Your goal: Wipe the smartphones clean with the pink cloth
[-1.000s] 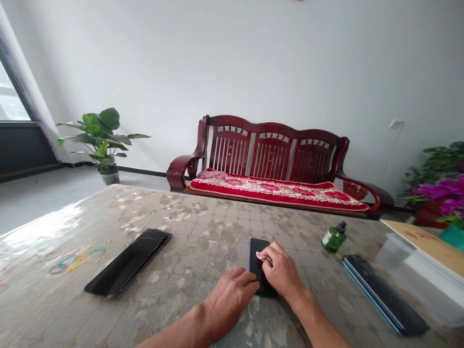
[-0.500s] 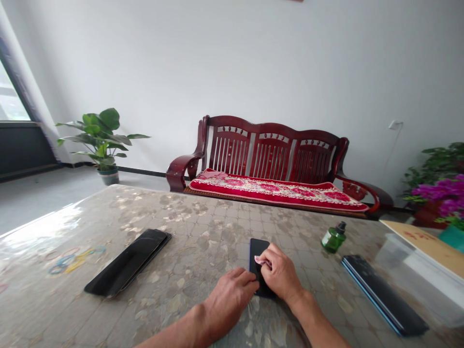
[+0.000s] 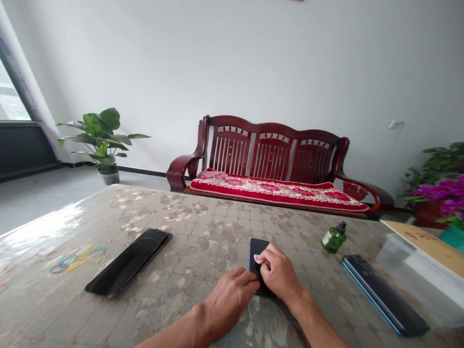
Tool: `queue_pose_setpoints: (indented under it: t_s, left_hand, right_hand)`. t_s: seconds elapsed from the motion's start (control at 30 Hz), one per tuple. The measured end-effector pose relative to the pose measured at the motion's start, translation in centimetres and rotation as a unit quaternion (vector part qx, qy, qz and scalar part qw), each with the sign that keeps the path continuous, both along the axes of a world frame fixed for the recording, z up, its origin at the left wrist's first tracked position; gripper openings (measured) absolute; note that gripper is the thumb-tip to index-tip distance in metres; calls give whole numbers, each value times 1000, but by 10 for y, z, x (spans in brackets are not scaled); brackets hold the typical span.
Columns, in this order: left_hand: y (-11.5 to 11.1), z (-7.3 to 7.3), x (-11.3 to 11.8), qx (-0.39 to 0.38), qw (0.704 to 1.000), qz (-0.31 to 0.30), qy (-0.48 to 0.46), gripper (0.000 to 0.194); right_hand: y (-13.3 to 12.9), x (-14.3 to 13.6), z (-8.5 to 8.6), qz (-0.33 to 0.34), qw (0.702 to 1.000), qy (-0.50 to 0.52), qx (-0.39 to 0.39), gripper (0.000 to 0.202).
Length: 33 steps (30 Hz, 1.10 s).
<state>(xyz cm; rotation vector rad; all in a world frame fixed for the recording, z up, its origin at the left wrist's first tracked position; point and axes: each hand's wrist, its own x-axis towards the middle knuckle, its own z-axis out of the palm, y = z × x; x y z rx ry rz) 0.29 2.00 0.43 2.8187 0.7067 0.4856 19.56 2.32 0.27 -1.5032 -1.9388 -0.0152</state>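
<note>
A black phone (image 3: 258, 247) lies flat on the patterned tabletop, partly covered by both hands. My left hand (image 3: 234, 292) rests at the phone's near left edge, its fingers together and touching that edge. Curled over the phone's right side, my right hand (image 3: 277, 270) pinches a small pale pink and white piece (image 3: 257, 259), most of which is hidden in the fingers. The piece is at the phone's screen.
Black phones (image 3: 126, 263) lie stacked at the left, beside coloured rubber bands (image 3: 70, 260). At the right are a green bottle (image 3: 334, 238), another phone stack (image 3: 384, 295) and a clear plastic box (image 3: 416, 275). A red wooden bench (image 3: 271, 154) stands beyond the table (image 3: 203, 217).
My right hand has shifted very slightly over the phone, with the small piece still in its fingers. My left hand has stayed at the phone's edge.
</note>
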Motion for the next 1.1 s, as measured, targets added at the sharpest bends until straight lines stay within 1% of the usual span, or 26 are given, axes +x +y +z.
queue_pose_setpoints:
  t_s: [0.17,0.23,0.4,0.47,0.67,0.73,0.87,0.93,1.03,1.1]
  left_hand:
    - [0,0,1,0,1000,-4,-2,19]
    - [0,2,0,2,1000,-5,0,20]
    - [-1,5,-1,8,1000,-7,1,21]
    - [-1,5,-1,10,1000,-7,3,20]
    - [-2,6,0,5,1000,-6,20,14]
    - [-2,7,0,9,1000,-5,18,15]
    - [-2,9,-1,15,1000,-4,21,16]
    - [-2,9,-1,14,1000,-3,26,15]
    - [-2,6,-1,14,999,-6,29,13]
    - [-1,4,0,14,999,-7,29,13]
  right_hand:
    - [-4,-1,4,48,998,-10,-32,20]
    - [-3,-3,4,39,999,-2,-32,21]
    - [2,-2,3,-12,1000,15,-19,22]
    - [1,0,4,-9,1000,12,-19,22]
    - [-7,0,7,48,998,-12,-27,20]
    - [-5,-2,6,38,999,-8,-28,22]
    - [4,-2,4,-16,999,5,-30,24]
    - [6,-1,4,-30,999,1,-31,23]
    - [2,1,7,-18,999,-17,-34,22]
    - [-4,1,9,12,999,-27,-43,21]
